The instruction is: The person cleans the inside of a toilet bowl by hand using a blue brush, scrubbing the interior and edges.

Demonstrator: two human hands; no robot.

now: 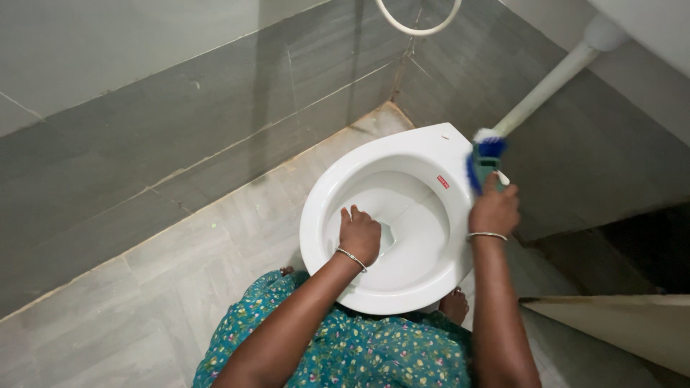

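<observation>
- The left hand (359,233), fingers curled together, presses inside the white toilet bowl (402,284); on wet glaze it could slip toward the water.
- The right hand (494,210) grips the blue brush (483,162) at the rim's far edge; bristles might flick splashes onto the floor (180,280).

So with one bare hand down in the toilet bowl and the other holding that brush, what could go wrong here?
1. The left hand is bare inside the toilet bowl, so dirty water may reach skin and the bangle.
2. The right hand holds the blue brush at the rim; it may flick drops onto the patterned dress.
</observation>
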